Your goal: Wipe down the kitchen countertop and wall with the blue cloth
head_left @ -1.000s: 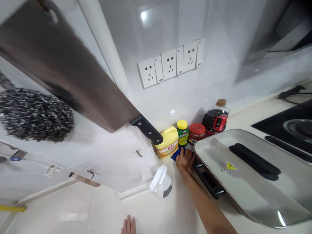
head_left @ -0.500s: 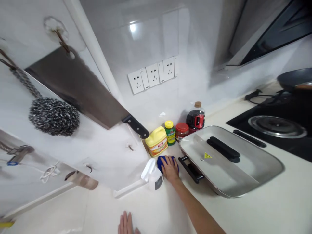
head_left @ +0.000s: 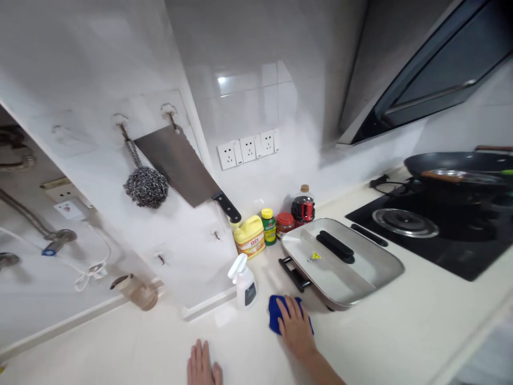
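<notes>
My right hand [head_left: 296, 327] presses down on a blue cloth [head_left: 275, 315], which is folded on the white countertop [head_left: 160, 347]. Its fingers are bent over the cloth and cover part of it. My left hand [head_left: 202, 366] rests at the lower edge of the view, flat on the counter, holding nothing, with the thumb apart. Between the hands and the wall stands a white spray bottle [head_left: 244, 286]. To the right of the cloth is a rectangular electric pan with a glass lid [head_left: 368, 278]; its black side handle [head_left: 294, 275] lies just behind the cloth.
Along the wall stand a yellow jug [head_left: 250, 235], a green bottle [head_left: 269, 227], a red-lidded jar [head_left: 285, 223] and a dark sauce bottle [head_left: 303, 206]. A cleaver [head_left: 180, 166] and a steel-wool scrubber [head_left: 146, 187] hang left. A wok [head_left: 441, 160] sits on the black cooktop [head_left: 473, 251].
My right hand has drawn the blue cloth toward me, away from the yellow jug and past the spray bottle. My left hand stays on the counter. The view has shifted and widened.
</notes>
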A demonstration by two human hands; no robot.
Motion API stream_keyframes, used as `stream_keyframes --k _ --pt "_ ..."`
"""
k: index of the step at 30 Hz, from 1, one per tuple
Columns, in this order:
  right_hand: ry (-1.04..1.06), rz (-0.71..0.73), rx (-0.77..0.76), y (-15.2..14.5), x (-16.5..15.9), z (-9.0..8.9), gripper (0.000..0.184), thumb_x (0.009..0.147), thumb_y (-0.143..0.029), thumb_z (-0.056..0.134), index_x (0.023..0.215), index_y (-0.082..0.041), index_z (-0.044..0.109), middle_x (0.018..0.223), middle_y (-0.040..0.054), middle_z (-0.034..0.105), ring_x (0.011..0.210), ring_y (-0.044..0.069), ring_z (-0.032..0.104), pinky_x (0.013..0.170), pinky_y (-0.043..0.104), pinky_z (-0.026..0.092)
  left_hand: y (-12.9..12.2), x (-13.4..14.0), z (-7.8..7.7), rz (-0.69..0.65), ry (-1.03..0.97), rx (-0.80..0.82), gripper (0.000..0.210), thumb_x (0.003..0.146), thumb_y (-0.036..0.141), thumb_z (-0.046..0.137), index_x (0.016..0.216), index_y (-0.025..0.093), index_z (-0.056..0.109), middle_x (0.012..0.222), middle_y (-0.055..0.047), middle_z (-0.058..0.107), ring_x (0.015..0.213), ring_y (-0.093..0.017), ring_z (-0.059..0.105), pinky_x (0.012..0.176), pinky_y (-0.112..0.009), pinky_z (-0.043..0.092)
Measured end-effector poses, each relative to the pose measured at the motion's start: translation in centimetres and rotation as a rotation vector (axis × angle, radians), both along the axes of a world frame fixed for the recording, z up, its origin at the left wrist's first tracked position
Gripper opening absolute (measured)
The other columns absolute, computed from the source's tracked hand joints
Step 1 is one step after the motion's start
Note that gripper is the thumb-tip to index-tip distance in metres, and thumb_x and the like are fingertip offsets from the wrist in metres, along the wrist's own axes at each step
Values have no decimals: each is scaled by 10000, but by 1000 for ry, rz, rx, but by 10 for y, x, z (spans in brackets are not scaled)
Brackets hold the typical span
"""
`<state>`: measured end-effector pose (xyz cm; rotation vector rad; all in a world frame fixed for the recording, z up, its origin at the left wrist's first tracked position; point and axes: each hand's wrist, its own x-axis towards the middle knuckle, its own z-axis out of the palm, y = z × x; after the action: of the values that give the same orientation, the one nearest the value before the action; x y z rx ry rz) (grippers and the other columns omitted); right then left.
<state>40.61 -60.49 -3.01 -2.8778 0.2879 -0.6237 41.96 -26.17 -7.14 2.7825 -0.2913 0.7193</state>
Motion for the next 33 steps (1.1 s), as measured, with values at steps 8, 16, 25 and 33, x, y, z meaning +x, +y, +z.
stream_keyframes --k 8,16,25,33 --pt "-107 193 -207 21 -149 -28 713 855 -320 553 1536 -296 343 1558 33 427 1423 274 358 1224 454 129 -8 -3 21 -29 109 -37 624 932 390 315 1474 103 430 1574 -179 398 1513 -312 250 1222 -550 257" --pt "21 -458 -78 -138 -142 -8 557 965 -381 323 1440 -145 492 1439 165 526 1361 318 425 1159 535 276 -12 0 21 -43 99 -15 627 951 369 257 1464 49 427 1557 -232 399 1520 -347 213 1206 -595 265" --pt "-82 -516 -21 -50 -107 -14 588 931 -335 341 1447 -84 470 1457 256 473 1371 427 387 1117 659 255 -13 -5 23 -56 82 -44 597 961 349 299 1474 71 426 1553 -225 410 1517 -334 228 1211 -596 270" --pt "74 178 230 146 -74 -12 686 886 -427 499 1527 -220 367 1563 140 395 1456 381 313 1194 652 207 -10 -15 46 -82 270 -274 518 1004 350 260 1381 150 553 1541 -162 454 1487 -308 318 1208 -600 292"
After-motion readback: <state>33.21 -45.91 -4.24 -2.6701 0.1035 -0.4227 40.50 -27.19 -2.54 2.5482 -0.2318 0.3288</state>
